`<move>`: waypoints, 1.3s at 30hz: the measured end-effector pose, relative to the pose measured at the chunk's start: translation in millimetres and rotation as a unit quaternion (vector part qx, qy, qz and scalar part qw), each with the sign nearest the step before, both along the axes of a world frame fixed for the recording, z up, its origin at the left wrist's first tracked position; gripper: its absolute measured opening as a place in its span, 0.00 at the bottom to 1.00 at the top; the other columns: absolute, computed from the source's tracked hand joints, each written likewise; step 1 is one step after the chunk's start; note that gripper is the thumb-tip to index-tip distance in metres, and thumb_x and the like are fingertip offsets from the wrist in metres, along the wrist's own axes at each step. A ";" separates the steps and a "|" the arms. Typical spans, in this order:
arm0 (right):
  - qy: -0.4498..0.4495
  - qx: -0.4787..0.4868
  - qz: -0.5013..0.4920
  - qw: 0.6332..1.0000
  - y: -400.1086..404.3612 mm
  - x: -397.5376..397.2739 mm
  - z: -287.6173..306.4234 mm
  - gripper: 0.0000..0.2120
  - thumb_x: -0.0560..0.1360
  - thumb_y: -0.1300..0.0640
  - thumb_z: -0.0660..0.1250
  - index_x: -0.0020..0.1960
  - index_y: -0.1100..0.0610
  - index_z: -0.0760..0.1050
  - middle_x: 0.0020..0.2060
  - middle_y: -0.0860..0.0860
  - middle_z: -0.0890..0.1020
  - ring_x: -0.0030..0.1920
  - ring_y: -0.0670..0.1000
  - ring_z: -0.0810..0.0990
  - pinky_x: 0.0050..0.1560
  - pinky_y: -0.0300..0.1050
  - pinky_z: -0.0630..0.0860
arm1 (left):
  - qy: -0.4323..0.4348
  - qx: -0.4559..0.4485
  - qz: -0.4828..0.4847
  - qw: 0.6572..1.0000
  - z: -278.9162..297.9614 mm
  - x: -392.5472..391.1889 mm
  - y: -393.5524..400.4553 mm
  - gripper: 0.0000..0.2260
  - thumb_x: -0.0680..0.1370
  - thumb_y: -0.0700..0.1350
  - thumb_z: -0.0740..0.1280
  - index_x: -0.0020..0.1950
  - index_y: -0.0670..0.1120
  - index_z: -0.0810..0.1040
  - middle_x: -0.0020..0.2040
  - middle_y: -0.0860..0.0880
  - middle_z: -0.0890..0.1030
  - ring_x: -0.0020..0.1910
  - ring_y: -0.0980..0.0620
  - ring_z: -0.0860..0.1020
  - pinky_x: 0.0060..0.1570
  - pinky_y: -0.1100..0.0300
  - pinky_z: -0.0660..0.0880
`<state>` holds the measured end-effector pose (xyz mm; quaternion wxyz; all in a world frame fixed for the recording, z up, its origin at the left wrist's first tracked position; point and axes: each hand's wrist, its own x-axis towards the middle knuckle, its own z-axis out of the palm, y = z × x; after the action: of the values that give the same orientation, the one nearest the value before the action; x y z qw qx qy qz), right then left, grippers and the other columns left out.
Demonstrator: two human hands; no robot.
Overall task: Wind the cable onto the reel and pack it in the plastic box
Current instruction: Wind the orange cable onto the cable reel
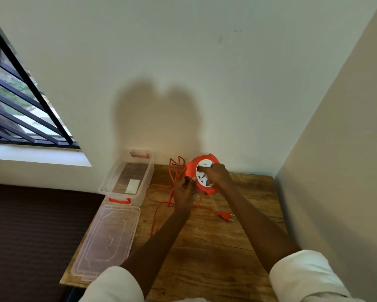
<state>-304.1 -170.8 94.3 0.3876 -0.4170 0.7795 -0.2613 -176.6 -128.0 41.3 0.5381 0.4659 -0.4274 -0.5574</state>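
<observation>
Here the orange cable reel point(201, 173) stands at the back of the wooden table point(215, 240), right of the open plastic box point(117, 177). The right hand point(218, 174) grips its white hub; the left hand point(184, 190) pinches the cable point(159, 209). Winding probably goes best with steady tension, feeding the loose loops evenly until the plug point(225, 215) arrives.

Pale walls point(183, 51), barred window point(19, 101) left, wooden table point(205, 247) in corner.

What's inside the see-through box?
Inside the plastic box only a small white rectangle shows, lying at the near end, probably a label. The wooden table shows through the bottom. No cable is in it.
</observation>
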 end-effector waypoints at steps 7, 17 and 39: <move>0.188 -0.083 0.157 0.966 3.9 -12.3 2.3 0.26 0.76 0.38 0.68 0.67 0.52 0.76 0.64 0.52 0.81 0.59 0.55 0.81 0.50 0.45 0.73 | -0.024 0.087 -0.005 0.996 1.5 21.3 -17.3 0.16 0.82 0.47 0.65 0.68 0.42 0.76 0.59 0.43 0.83 0.55 0.43 0.83 0.42 0.57 0.84; 0.433 -0.196 0.515 0.713 12.0 -43.7 22.2 0.19 0.81 0.51 0.65 0.70 0.40 0.72 0.74 0.52 0.68 0.67 0.57 0.73 0.63 0.53 0.76 | -0.097 0.120 -0.183 0.971 22.6 72.0 -47.6 0.17 0.83 0.47 0.64 0.65 0.36 0.76 0.52 0.40 0.84 0.45 0.44 0.85 0.40 0.53 0.83; 0.544 -0.135 0.646 0.518 25.1 -29.1 12.6 0.33 0.75 0.52 0.74 0.76 0.44 0.64 0.75 0.56 0.68 0.77 0.65 0.61 0.76 0.62 0.59 | -0.237 0.125 -0.322 0.908 35.4 86.6 -57.1 0.16 0.81 0.51 0.67 0.64 0.43 0.78 0.57 0.43 0.84 0.53 0.44 0.84 0.51 0.51 0.83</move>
<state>-333.2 -145.7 106.9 -0.1108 -0.9141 0.3102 0.2364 -90.1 -185.1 76.8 0.1504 0.4846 -0.5959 -0.6225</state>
